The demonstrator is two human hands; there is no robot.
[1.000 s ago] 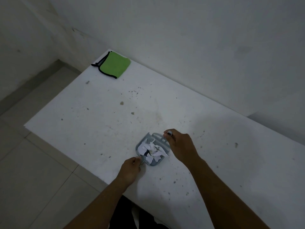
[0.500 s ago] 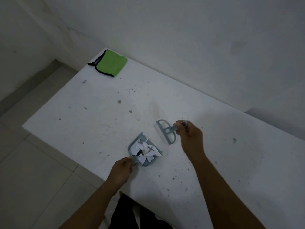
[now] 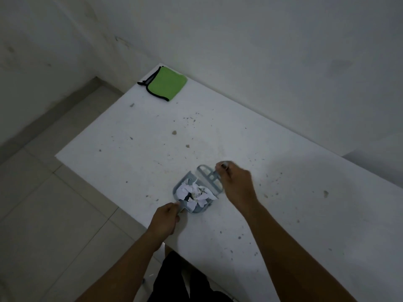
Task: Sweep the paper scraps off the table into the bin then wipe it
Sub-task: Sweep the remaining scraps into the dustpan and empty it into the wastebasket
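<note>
Sweeping is under way near the front edge of the table [image 3: 283, 214], where a small grey dustpan [image 3: 192, 192] is steadied by the left hand [image 3: 164, 219], fingers curled round its short handle. The pan is heaped with white paper scraps [image 3: 196, 194], one piece overhanging the open lip. At that lip a little grey brush [image 3: 209, 177] is held by the right hand [image 3: 236, 184], its handle pinched between thumb and curled fingers; whether the bristles are touching the table cannot quite be made out in this dim light. Small dark specks are seen scattered across the table, well apart from the pan. A green cloth [image 3: 166, 85] is left at the far left corner, untouched. No bin is in view. For a clean finish, the pan's lip should be pressed flat to the table, the brush drawn in short strokes toward it, and the pan kept level when lifted, since the heap looks ready to spill.
</note>
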